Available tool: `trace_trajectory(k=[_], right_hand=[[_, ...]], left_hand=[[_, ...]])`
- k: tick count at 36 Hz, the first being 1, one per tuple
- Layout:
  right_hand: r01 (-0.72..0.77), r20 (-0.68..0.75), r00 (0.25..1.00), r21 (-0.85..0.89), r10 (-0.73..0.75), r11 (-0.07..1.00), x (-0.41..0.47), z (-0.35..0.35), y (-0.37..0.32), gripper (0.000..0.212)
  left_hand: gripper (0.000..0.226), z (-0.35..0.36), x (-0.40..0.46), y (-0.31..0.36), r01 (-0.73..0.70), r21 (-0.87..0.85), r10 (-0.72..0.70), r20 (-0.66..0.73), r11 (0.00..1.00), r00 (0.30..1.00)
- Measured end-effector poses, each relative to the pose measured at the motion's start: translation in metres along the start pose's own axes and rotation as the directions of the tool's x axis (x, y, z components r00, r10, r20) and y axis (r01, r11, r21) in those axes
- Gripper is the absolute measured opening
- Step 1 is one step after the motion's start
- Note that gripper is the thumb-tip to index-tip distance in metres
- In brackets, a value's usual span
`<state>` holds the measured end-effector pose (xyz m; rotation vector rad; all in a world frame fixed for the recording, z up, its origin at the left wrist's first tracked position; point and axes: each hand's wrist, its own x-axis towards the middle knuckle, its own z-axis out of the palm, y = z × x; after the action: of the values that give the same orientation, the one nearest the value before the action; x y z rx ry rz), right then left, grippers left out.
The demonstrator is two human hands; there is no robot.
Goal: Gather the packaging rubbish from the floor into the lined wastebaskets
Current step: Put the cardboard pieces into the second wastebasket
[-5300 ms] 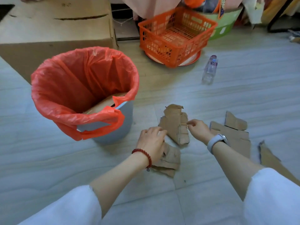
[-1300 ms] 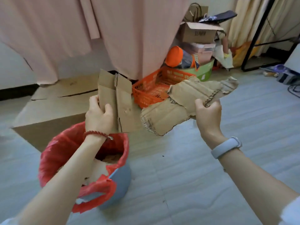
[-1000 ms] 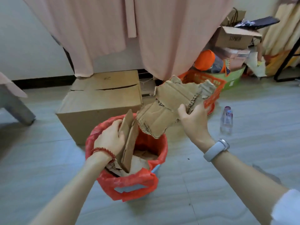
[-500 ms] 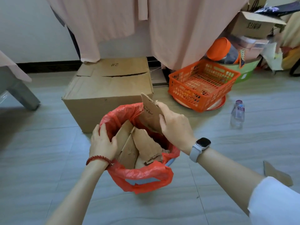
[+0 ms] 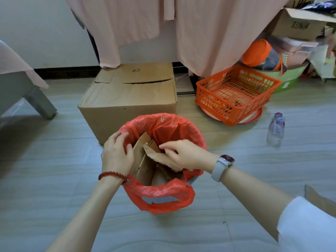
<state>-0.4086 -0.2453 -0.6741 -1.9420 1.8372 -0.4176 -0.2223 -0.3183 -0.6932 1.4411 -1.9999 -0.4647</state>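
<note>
Cardboard scraps (image 5: 145, 160) are already standing on edge inside the wastebasket (image 5: 163, 186) w/ the red plastic liner (image 5: 169, 128), packed upright so more fits. My left hand (image 5: 116, 155) sits at the left rim, fingers curled over the liner edge and against the tall flat piece, prob. to keep the bag from sliding down while I push. My right hand (image 5: 183, 155) is inside the mouth, fingers curled round a torn corrugated piece (image 5: 156, 156), pressing it down beside the upright ones.

Room inside: near side looks stuffed, far side of the liner shows bare red, so there's space at the back. Liner handles hang loose over the front of the bin, could snag a jagged edge.

Around it: big closed carton (image 5: 131, 95) just behind the bin, touching or nearly, can't tell which. Orange crate (image 5: 234, 91) back right, well apart. Plastic bottle (image 5: 276, 130) on the floor to the right, near but clear of my arm. One more cardboard piece (image 5: 320, 200) lies on the floor by my right sleeve, not yet binned. Floor in front and left of the bin is open for shifting it.
</note>
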Motion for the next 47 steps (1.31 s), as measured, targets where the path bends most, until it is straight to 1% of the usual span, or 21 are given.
trace_trajectory(k=[2, 3, 5, 7, 9, 11, 12, 14, 18, 21, 24, 27, 31, 33, 34, 37, 39, 42, 44, 46, 47], right_hand=[[0.035, -0.185, 0.983, 0.109, -0.014, 0.993, -0.011, -0.022, 0.007, 0.031], [0.039, -0.263, 0.965, 0.172, 0.008, 0.984, -0.016, -0.033, 0.014, 0.029], [0.025, -0.384, 0.919, 0.272, 0.085, 0.962, -0.031, -0.053, 0.034, 0.026], [-0.019, -0.464, 0.871, 0.302, 0.164, 0.953, -0.050, -0.067, 0.063, 0.025], [-0.115, -0.488, 0.830, 0.325, 0.270, 0.939, -0.072, -0.074, 0.099, 0.025], [-0.240, -0.473, 0.790, 0.346, 0.389, 0.907, -0.098, -0.071, 0.142, 0.025], [-0.295, -0.458, 0.771, 0.357, 0.442, 0.886, -0.112, -0.066, 0.164, 0.025], [-0.413, -0.418, 0.728, 0.364, 0.543, 0.835, -0.144, -0.053, 0.205, 0.026], [-0.658, -0.314, 0.618, 0.296, 0.721, 0.693, -0.215, -0.021, 0.281, 0.029], [-0.814, -0.207, 0.505, 0.207, 0.838, 0.542, -0.263, 0.005, 0.328, 0.037], [-0.864, -0.186, 0.474, 0.091, 0.861, 0.495, -0.296, 0.030, 0.370, 0.044], [-0.899, -0.132, 0.424, 0.056, 0.896, 0.434, -0.313, 0.044, 0.397, 0.054], [-0.918, 0.017, 0.394, 0.044, 0.919, 0.393, -0.315, 0.055, 0.421, 0.093], [-0.922, 0.069, 0.388, 0.014, 0.919, 0.388, -0.310, 0.063, 0.429, 0.100], [-0.921, 0.063, 0.388, -0.013, 0.920, 0.389, -0.307, 0.068, 0.431, 0.100], [-0.918, -0.070, 0.392, -0.103, 0.917, 0.384, -0.298, 0.080, 0.433, 0.081], [-0.908, -0.113, 0.411, -0.143, 0.905, 0.394, -0.295, 0.083, 0.431, 0.069], [-0.906, -0.084, 0.421, -0.088, 0.903, 0.414, -0.294, 0.077, 0.429, 0.059], [-0.881, -0.119, 0.473, -0.036, 0.873, 0.473, -0.290, 0.066, 0.420, 0.043], [-0.846, -0.205, 0.519, 0.021, 0.830, 0.534, -0.281, 0.052, 0.402, 0.027], [-0.825, -0.241, 0.536, 0.053, 0.809, 0.562, -0.275, 0.044, 0.391, 0.026]], left_hand=[[0.033, 0.006, 0.003, 0.025, -0.071, -0.043, 0.070, -0.028, 0.997, 0.997], [0.032, 0.012, 0.005, 0.040, -0.110, -0.070, 0.108, -0.033, 0.991, 0.994], [0.037, 0.027, 0.008, 0.076, -0.182, -0.123, 0.179, -0.033, 0.976, 0.983], [0.037, 0.049, 0.006, 0.115, -0.241, -0.151, 0.244, -0.005, 0.959, 0.970], [0.035, 0.077, -0.001, 0.153, -0.307, -0.167, 0.319, 0.047, 0.937, 0.947], [0.036, 0.109, -0.014, 0.186, -0.371, -0.179, 0.393, 0.107, 0.911, 0.913], [0.037, 0.126, -0.022, 0.201, -0.392, -0.181, 0.420, 0.155, 0.902, 0.894], [0.041, 0.162, -0.040, 0.223, -0.402, -0.160, 0.432, 0.305, 0.902, 0.848], [0.046, 0.242, -0.083, 0.242, -0.380, -0.081, 0.344, 0.627, 0.921, 0.699], [0.051, 0.296, -0.117, 0.235, -0.373, -0.002, 0.227, 0.797, 0.928, 0.560], [0.058, 0.334, -0.149, 0.217, -0.378, 0.094, 0.094, 0.888, 0.921, 0.449], [0.067, 0.357, -0.169, 0.198, -0.422, 0.199, -0.022, 0.921, 0.884, 0.390], [0.089, 0.369, -0.184, 0.174, -0.440, 0.308, -0.152, 0.923, 0.843, 0.354], [0.097, 0.372, -0.190, 0.168, -0.441, 0.316, -0.159, 0.920, 0.840, 0.358], [0.098, 0.373, -0.192, 0.166, -0.439, 0.316, -0.155, 0.918, 0.841, 0.365], [0.099, 0.372, -0.191, 0.164, -0.445, 0.311, -0.138, 0.916, 0.840, 0.377], [0.099, 0.371, -0.189, 0.164, -0.452, 0.314, -0.136, 0.913, 0.835, 0.384], [0.092, 0.369, -0.183, 0.165, -0.462, 0.304, -0.129, 0.919, 0.833, 0.372], [0.081, 0.367, -0.174, 0.167, -0.452, 0.288, -0.122, 0.925, 0.845, 0.361], [0.066, 0.363, -0.161, 0.171, -0.429, 0.281, -0.104, 0.915, 0.859, 0.391], [0.059, 0.358, -0.153, 0.175, -0.422, 0.283, -0.087, 0.900, 0.861, 0.427]])
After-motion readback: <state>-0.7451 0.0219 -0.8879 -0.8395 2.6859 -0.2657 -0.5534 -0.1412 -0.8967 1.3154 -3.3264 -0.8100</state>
